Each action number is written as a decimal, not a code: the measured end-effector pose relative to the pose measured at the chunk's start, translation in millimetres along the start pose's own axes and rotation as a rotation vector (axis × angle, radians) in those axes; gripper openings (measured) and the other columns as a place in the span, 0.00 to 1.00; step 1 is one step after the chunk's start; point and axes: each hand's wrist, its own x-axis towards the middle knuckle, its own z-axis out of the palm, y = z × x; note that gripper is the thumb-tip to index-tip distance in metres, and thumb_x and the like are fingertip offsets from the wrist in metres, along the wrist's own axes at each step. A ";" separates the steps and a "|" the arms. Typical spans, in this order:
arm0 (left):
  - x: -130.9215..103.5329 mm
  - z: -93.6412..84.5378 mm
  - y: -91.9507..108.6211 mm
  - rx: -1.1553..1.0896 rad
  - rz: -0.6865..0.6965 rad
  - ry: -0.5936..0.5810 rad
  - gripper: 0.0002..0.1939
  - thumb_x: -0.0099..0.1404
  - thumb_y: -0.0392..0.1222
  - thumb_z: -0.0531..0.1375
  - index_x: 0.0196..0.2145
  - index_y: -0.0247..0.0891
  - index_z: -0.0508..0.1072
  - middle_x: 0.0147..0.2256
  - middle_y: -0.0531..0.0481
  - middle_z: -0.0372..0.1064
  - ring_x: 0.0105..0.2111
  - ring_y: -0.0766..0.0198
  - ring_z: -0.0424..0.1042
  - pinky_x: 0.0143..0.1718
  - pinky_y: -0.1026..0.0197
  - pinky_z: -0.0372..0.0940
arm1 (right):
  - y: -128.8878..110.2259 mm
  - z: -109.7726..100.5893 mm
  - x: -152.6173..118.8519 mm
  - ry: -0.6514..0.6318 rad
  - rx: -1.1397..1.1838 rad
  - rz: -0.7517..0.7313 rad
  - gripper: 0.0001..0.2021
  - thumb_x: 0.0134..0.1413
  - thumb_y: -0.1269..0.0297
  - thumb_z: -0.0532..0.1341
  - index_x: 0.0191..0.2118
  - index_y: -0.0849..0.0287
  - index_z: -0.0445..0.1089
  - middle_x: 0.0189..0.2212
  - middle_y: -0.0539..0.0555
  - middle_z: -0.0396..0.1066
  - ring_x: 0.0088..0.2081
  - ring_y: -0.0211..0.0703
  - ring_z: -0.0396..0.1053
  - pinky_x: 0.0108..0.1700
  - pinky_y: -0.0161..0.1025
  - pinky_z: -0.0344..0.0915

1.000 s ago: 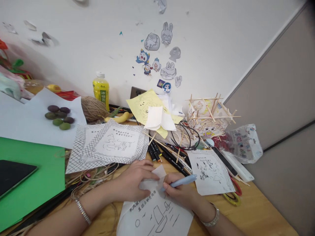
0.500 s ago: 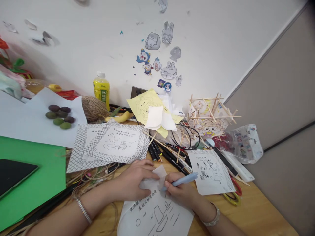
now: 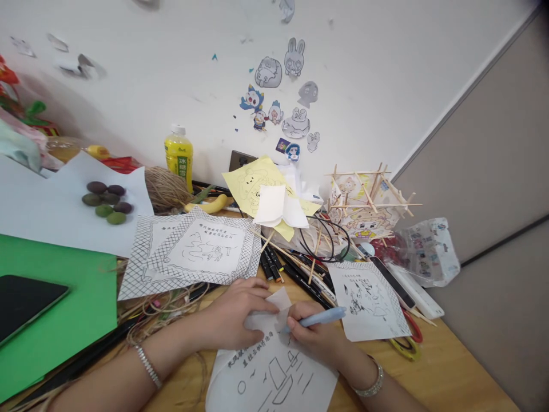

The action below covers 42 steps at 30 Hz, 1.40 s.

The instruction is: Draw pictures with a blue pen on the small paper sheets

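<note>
A white sheet of paper (image 3: 240,372) lies at the table's front, with handwritten characters and a line drawing of sailboats, a circle and small birds. My left hand (image 3: 238,315) rests on its upper left part, fingers apart, thumb and fingertips pressing the sheet. In my right hand (image 3: 315,335) is a light blue pen (image 3: 323,316), its tip at the paper just right of my left fingertips. The sheet's far corner (image 3: 279,298) shows between the hands. Both wrists wear shiny bracelets.
Bordered drawings (image 3: 203,249) lie at the back left, another drawing (image 3: 369,300) at the right. Markers (image 3: 306,277) are heaped behind my hands. A yellow bottle (image 3: 179,157), a stick frame (image 3: 369,203), scissors (image 3: 405,346) and a black tablet (image 3: 28,306) on green paper stand or lie around.
The whole view has shifted very slightly. Both hands stay in almost the same place on the paper, and the pen is still at the sheet.
</note>
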 end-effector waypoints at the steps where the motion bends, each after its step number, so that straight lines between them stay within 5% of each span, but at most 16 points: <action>1: 0.0 -0.1 0.2 0.000 -0.002 -0.001 0.24 0.48 0.36 0.61 0.44 0.53 0.73 0.45 0.55 0.68 0.54 0.53 0.56 0.54 0.53 0.51 | 0.0 -0.1 0.0 0.001 -0.011 -0.004 0.13 0.53 0.67 0.51 0.19 0.57 0.53 0.18 0.47 0.58 0.24 0.37 0.58 0.29 0.35 0.56; 8: 0.2 0.3 -1.3 -0.002 0.037 0.007 0.24 0.49 0.35 0.60 0.44 0.52 0.73 0.45 0.55 0.68 0.53 0.53 0.57 0.54 0.53 0.51 | 3.2 1.2 0.0 0.017 -0.006 -0.018 0.13 0.53 0.65 0.52 0.19 0.57 0.54 0.18 0.47 0.58 0.23 0.36 0.57 0.28 0.34 0.56; 15: 0.4 2.4 -3.7 0.030 0.034 0.008 0.23 0.49 0.38 0.62 0.44 0.51 0.73 0.46 0.53 0.68 0.53 0.51 0.57 0.54 0.51 0.51 | 3.2 1.5 -4.9 0.017 0.232 0.079 0.14 0.55 0.61 0.51 0.20 0.57 0.57 0.17 0.48 0.61 0.21 0.36 0.59 0.25 0.34 0.57; 42: 1.9 2.0 -3.4 0.031 0.048 0.013 0.23 0.48 0.37 0.62 0.45 0.49 0.73 0.44 0.54 0.70 0.53 0.51 0.57 0.53 0.52 0.52 | -3.2 1.8 -2.7 -0.052 0.014 -0.083 0.15 0.52 0.63 0.51 0.17 0.57 0.50 0.15 0.47 0.57 0.21 0.36 0.56 0.25 0.35 0.55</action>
